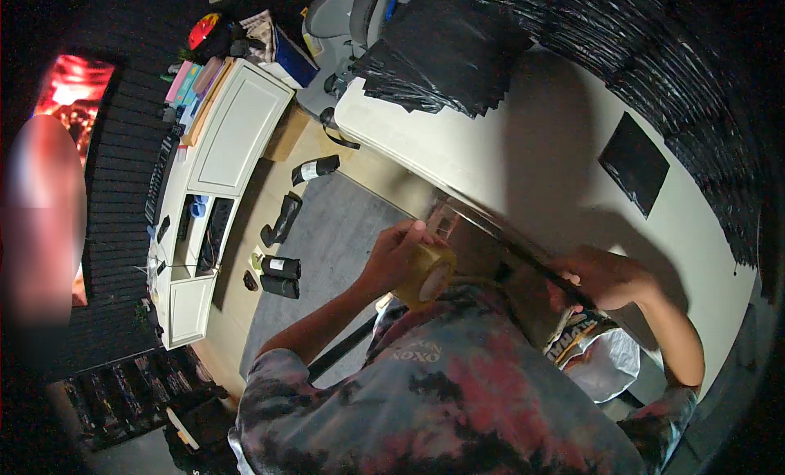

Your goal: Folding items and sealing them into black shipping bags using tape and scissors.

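Observation:
My left hand (396, 258) is closed around a wide roll of yellowish clear tape (427, 283), held in front of my chest. Near the table's front edge, my right hand (609, 277) has its fingers curled at the end of a dark, narrow strip-like edge (511, 242). That edge runs slantwise between the two hands; what it belongs to is not plain. Below my right hand is a shiny silver bag (609, 365) with a dark printed part. A single black plastic pouch (635, 164) lies flat on the white table (466, 152), beyond my right hand.
A heap of black plastic pouches (450, 54) covers the table's far left part. Long rows of black pouches (679, 91) line its far right edge. A grey chair (339, 17) stands behind. Black wrapped parcels (280, 266) lie on the floor left, beside a white cabinet (237, 140).

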Motion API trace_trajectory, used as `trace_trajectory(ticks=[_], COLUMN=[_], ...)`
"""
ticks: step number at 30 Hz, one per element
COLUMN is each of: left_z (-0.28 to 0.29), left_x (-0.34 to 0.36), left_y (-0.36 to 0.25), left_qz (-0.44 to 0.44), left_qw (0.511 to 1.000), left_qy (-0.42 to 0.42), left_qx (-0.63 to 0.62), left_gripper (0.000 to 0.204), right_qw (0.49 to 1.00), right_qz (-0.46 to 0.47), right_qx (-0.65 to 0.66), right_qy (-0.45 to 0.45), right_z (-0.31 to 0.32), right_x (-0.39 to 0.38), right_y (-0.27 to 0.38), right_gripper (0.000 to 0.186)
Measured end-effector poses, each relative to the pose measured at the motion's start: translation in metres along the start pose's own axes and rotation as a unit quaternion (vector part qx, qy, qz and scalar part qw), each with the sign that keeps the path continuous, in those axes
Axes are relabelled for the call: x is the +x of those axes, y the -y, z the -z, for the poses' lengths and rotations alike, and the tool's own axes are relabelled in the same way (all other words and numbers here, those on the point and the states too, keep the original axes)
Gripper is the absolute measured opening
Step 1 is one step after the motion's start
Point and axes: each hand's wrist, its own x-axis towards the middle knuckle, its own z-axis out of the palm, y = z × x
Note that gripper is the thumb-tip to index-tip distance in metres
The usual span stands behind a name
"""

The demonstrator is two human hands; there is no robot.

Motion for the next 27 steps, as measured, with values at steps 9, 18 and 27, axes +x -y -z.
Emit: trace_trajectory(ticks=[9,18,27], left_z=[0.001,-0.001,-0.011], left_x=[0.003,-0.01,-0.029], left_y=[0.009,-0.014,-0.01], left_qz=[0.002,0.013,-0.066], left_qw=[1.0,0.992,0.994], left_qy=[-0.01,0.0,-0.021], left_qx=[0.001,0.126,0.082], left_gripper=[0.042,0.039,0.04], right_qw=[1.0,0.997,0.945], right_qz=[0.01,0.028,-0.096], right_qx=[-0.002,-0.032,-0.168], right_qy=[-0.024,-0.063,-0.264], right_z=[0.007,0.011,0.041], right_x=[0.013,0.012,-0.003], right_y=[0.007,0.002,-0.004], right_gripper=[0.015,0.029,0.037])
